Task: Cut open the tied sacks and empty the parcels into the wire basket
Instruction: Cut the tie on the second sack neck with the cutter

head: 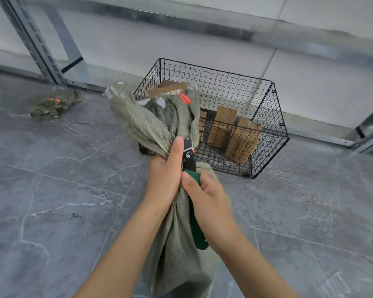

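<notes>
Grey-green woven sacking [50, 106] was seen crumpled on the floor [52, 190] at far left, well apart from the hands. At centre, the tied sack [142, 123] was gripped at its gathered neck by the left hand [166, 177], fingers wrapped round the cloth, with the loose top fanned out above and the body hung below between the forearms. A red tag [184, 98] was fixed near the top. Just to the right, green-handled cutters [197, 231] were clasped in the right hand [209, 198], their black head laid against the neck. Beyond, to the right, the wire basket [265, 100] was stood, with cardboard parcels [243, 140] inside.
</notes>
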Demonstrator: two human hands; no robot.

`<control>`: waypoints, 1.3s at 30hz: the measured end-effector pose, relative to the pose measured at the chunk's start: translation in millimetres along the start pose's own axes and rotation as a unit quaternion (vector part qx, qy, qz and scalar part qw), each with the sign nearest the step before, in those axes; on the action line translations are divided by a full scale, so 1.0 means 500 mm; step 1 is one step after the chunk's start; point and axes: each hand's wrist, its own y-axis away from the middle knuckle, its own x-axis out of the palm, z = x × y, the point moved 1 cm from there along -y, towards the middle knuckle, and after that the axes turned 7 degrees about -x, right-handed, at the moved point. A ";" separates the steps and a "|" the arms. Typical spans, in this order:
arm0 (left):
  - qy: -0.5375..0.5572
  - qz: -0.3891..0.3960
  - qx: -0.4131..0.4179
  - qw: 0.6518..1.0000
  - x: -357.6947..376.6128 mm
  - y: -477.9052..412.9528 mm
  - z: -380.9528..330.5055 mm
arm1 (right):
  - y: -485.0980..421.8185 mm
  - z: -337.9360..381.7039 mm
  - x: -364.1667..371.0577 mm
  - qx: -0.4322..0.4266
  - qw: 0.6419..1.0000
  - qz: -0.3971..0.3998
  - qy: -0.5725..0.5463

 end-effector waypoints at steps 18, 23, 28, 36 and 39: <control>-0.045 -0.130 0.093 0.986 0.016 -0.022 0.025 | -0.001 -0.039 0.023 0.024 0.993 -0.116 -0.006; 0.044 -0.184 0.015 0.982 0.016 -0.022 0.016 | 0.004 -0.030 0.026 0.026 0.983 -0.181 -0.022; 0.039 -0.149 -0.007 0.988 0.014 -0.020 0.009 | -0.001 -0.017 0.017 0.043 0.990 -0.131 -0.012; -0.012 -0.104 0.004 0.995 0.011 -0.011 0.000 | -0.016 -0.013 -0.007 0.052 0.993 -0.101 -0.036; -0.025 -0.079 0.007 0.997 0.011 -0.020 0.007 | -0.026 0.000 -0.025 0.031 0.993 -0.105 -0.043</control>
